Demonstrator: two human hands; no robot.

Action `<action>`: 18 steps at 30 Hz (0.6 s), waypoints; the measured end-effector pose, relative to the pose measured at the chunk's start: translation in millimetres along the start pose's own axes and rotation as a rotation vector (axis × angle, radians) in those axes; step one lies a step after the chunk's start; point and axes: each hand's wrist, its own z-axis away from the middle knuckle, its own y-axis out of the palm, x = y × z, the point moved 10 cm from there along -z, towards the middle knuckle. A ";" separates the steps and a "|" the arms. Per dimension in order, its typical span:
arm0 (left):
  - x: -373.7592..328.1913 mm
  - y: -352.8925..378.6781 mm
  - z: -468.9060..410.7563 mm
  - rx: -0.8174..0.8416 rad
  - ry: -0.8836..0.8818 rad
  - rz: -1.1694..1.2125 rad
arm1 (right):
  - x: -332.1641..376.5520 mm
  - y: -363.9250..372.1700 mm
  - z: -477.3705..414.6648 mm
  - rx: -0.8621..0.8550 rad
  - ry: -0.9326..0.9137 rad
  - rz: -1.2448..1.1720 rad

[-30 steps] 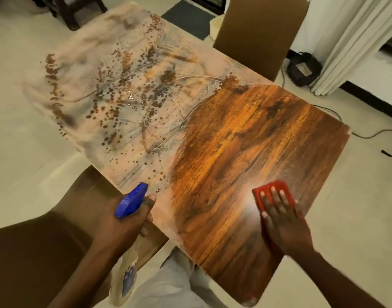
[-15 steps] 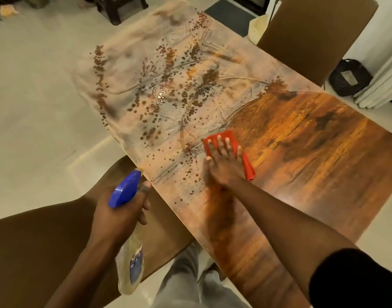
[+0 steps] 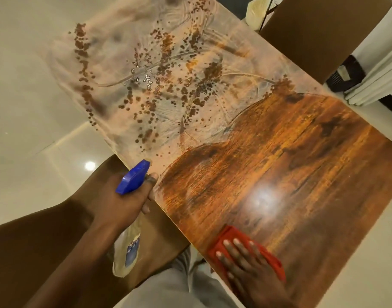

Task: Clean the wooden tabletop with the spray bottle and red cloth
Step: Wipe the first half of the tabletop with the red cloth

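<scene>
The wooden tabletop (image 3: 290, 165) runs diagonally through the head view. Its far half is pale with dust and dotted with spray droplets; its near half is wiped to glossy orange-brown. My right hand (image 3: 248, 267) lies flat, fingers spread, pressing the red cloth (image 3: 266, 254) onto the table's near edge. My left hand (image 3: 121, 203) is closed around the spray bottle (image 3: 127, 254), held off the table's left side. The bottle's blue trigger head (image 3: 132, 177) points toward the table; its pale body hangs below my hand.
A brown chair back (image 3: 319, 34) stands at the table's far right side. Another brown chair (image 3: 35, 252) is under my left arm. A black object (image 3: 346, 74) and a white curtain (image 3: 381, 81) are on the floor at right. Pale tiled floor surrounds the table.
My right hand has swept the red cloth from the middle of the table back toward me, to the near edge, widening the wiped area. The left hand still holds the bottle in place.
</scene>
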 end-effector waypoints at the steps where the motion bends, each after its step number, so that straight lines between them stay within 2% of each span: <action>1: 2.4 1.4 -4.3 0.012 -0.004 -0.005 | -23.5 -5.2 4.5 -0.005 0.046 -0.006; 4: 11.5 4.1 -15.1 0.022 -0.046 0.014 | -102.7 -24.1 -7.3 0.030 0.265 -0.048; 6: 14.9 5.7 -18.8 0.030 -0.077 0.053 | -155.5 -40.4 -29.7 -0.004 0.438 -0.113; 9: 17.1 -1.9 -26.1 0.028 -0.087 0.050 | -214.3 -72.9 -90.7 -0.088 0.660 -0.220; 11: 16.5 -10.4 -28.7 0.007 -0.078 0.044 | -231.8 -94.0 -145.9 -0.108 0.744 -0.269; 14: 17.8 -22.9 -30.4 -0.026 -0.078 0.029 | -223.9 -118.1 -244.8 -0.112 0.712 -0.269; 18: 17.6 -37.1 -32.6 -0.064 -0.069 0.059 | -138.2 -140.1 -367.7 -0.018 0.461 -0.207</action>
